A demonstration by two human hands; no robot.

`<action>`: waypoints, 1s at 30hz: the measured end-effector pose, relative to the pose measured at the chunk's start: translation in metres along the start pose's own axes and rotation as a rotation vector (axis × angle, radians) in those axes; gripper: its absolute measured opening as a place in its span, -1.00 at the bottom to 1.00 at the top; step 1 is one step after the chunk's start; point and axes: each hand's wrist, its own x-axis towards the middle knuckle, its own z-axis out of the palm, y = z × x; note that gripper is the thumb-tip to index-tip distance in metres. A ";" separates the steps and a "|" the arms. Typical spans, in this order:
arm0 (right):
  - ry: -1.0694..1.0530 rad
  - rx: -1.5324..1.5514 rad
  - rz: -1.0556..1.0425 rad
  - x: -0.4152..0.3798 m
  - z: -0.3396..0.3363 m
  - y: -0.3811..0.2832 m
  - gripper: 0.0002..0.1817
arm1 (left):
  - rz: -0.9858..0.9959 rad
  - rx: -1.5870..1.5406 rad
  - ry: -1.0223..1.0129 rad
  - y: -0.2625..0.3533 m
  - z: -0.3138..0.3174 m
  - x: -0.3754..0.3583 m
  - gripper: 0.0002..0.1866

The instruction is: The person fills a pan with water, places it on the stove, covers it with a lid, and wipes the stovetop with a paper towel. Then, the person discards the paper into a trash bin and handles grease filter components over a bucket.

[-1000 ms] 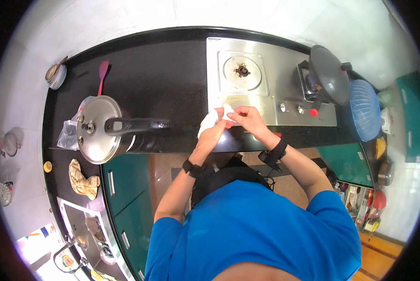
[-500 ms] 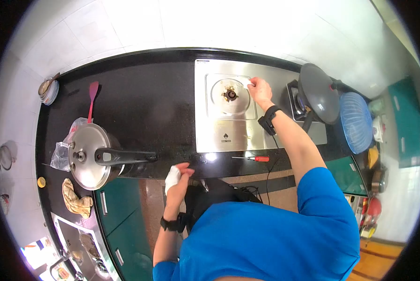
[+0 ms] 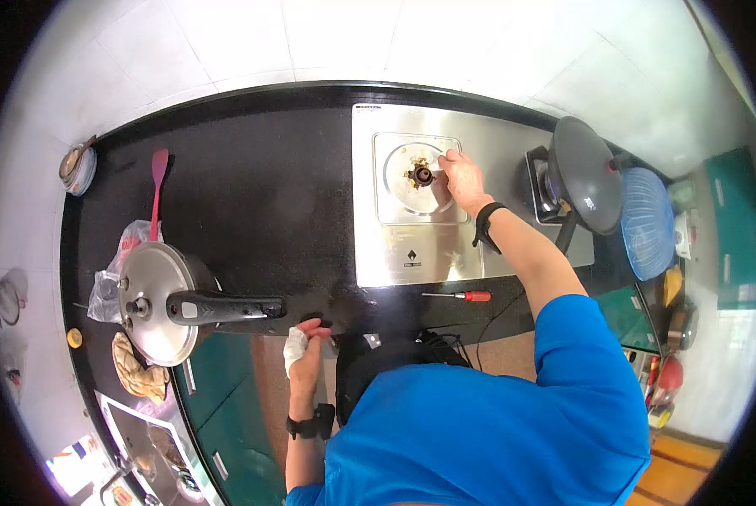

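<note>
My right hand (image 3: 462, 179) is over the steel gas stove (image 3: 428, 244), its fingers pinched on a small piece of white tissue (image 3: 436, 160) at the right rim of the round burner recess. The bare burner (image 3: 422, 175) in that recess has brownish and yellowish residue around it. My left hand (image 3: 305, 358) is low at the counter's front edge, fingers curled around a wad of white tissue (image 3: 294, 349). Left of it is the black handle of a pressure cooker (image 3: 152, 295). A red-handled screwdriver (image 3: 476, 296) lies in front of the stove.
A dark wok (image 3: 593, 181) sits tilted on the right burner, beside a blue mesh food cover (image 3: 646, 223). On the left are a red spatula (image 3: 159, 181), a plastic bag (image 3: 104, 295), stacked bowls (image 3: 81, 173), a cloth (image 3: 138, 371) and a sink (image 3: 138, 430).
My right hand has shifted slightly left and down along the burner recess's rim. My left hand has dropped a little, down and to the left. The whole view has shifted slightly.
</note>
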 end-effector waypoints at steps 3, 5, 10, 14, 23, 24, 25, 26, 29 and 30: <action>-0.029 0.001 -0.019 -0.011 -0.005 -0.003 -0.73 | 0.051 -0.035 -0.086 0.004 -0.008 0.009 -0.68; -0.060 0.005 -0.005 -0.011 -0.005 0.000 -0.74 | 0.040 -0.011 -0.080 0.006 -0.015 0.014 -0.69; 0.032 0.526 0.522 0.032 0.026 0.054 -0.79 | 0.109 0.026 -0.012 -0.004 -0.037 0.018 -0.73; 0.224 0.857 0.818 0.078 0.059 0.099 -0.76 | 0.074 0.020 0.043 -0.032 -0.046 0.009 -0.73; 0.125 0.079 0.438 0.148 0.053 0.041 -0.81 | -0.191 -0.057 0.234 -0.055 -0.052 -0.020 -0.72; 0.122 0.068 0.372 0.154 0.056 0.027 -0.81 | -0.181 -0.088 0.246 -0.064 -0.055 -0.020 -0.72; 0.109 0.051 0.322 0.158 0.052 0.011 -0.81 | -0.167 -0.123 0.261 -0.069 -0.056 -0.021 -0.71; 0.070 0.040 0.270 0.166 0.053 0.001 -0.81 | -0.172 -0.135 0.269 -0.072 -0.058 -0.023 -0.71; -0.020 -0.001 0.106 0.186 0.046 -0.034 -0.83 | -0.160 -0.114 0.265 -0.071 -0.059 -0.021 -0.70; -0.075 -0.027 0.011 0.187 0.041 -0.045 -0.83 | -0.153 -0.115 0.264 -0.070 -0.060 -0.022 -0.70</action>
